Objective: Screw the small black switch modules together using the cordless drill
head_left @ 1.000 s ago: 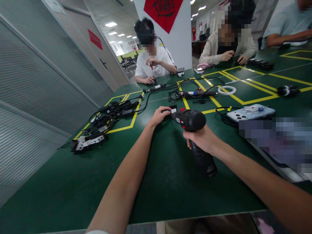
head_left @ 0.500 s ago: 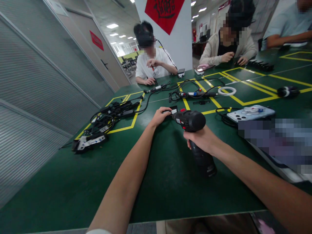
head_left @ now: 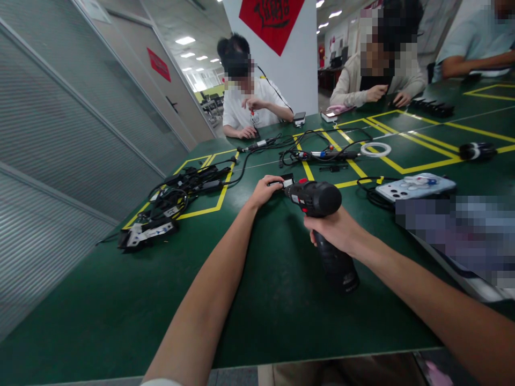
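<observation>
With the right hand (head_left: 336, 231) wrapped around the drill (head_left: 322, 214), the left hand (head_left: 263, 190) should keep pinching the small black part (head_left: 285, 181) flat against the table (head_left: 120, 300).

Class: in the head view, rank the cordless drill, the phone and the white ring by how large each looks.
1. Cordless drill, though it is nearest the camera.
2. Phone.
3. White ring, farthest away, so true size is unsure.
</observation>
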The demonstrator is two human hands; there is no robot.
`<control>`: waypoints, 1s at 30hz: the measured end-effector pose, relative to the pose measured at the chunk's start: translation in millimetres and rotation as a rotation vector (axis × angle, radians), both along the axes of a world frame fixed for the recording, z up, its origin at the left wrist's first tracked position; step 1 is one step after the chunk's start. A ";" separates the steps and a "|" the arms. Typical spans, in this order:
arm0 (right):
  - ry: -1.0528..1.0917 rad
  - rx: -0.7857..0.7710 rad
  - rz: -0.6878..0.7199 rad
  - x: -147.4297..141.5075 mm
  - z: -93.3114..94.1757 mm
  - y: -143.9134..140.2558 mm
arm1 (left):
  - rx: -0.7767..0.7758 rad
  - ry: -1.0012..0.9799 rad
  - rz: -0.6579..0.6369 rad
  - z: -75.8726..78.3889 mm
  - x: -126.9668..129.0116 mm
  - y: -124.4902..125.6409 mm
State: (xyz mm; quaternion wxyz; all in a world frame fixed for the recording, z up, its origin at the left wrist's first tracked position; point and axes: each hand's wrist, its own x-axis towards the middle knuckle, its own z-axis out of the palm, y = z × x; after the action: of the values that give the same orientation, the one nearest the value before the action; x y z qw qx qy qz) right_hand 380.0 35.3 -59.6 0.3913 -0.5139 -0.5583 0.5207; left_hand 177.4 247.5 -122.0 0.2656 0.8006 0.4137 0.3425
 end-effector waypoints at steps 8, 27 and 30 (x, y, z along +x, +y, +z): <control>0.015 -0.001 -0.001 -0.9 0.2 0.2 | -0.045 -0.002 0.024 2.8 1.0 -1.6; 0.022 -0.011 0.005 -0.4 -0.7 0.9 | -0.038 0.002 0.023 3.0 0.7 -2.9; 0.022 -0.023 -0.005 -0.8 1.3 0.5 | -0.039 -0.006 0.021 3.7 0.9 -3.6</control>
State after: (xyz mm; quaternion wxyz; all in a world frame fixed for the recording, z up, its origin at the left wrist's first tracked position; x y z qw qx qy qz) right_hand 379.2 35.8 -58.3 0.3926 -0.5139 -0.5469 0.5316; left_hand 178.3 243.9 -118.4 0.2787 0.7899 0.4279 0.3395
